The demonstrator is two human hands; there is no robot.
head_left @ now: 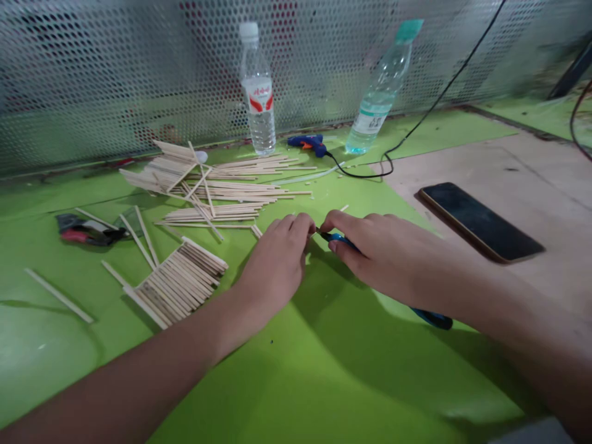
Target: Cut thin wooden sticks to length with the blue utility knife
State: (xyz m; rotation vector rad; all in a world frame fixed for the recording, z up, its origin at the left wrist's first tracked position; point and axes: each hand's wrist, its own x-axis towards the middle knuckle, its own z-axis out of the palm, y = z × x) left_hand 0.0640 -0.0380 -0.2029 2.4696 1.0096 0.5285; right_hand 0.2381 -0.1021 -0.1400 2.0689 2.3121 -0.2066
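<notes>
My right hand (370, 243) is closed on blue-handled pliers (342, 239), whose dark jaws point left toward my left fingertips. One blue handle end sticks out below the wrist. My left hand (282, 259) is closed, its fingers pressed together beside the jaws. A thin wooden stick (256, 230) shows just left of that hand; whether the fingers grip it is hidden. To the left lies a panel of sticks (180, 280) joined side by side. Behind it are loose wooden sticks (259, 188) in rows and a stick structure (166, 169).
A clear bottle (261, 105) and a tilted green-capped bottle (379, 92) stand at the back by a perforated metal screen (139, 74). Between them lies a blue glue gun (309, 144) with a black cord. A phone (481, 222) is at right, a black-and-red item (87, 230) at left.
</notes>
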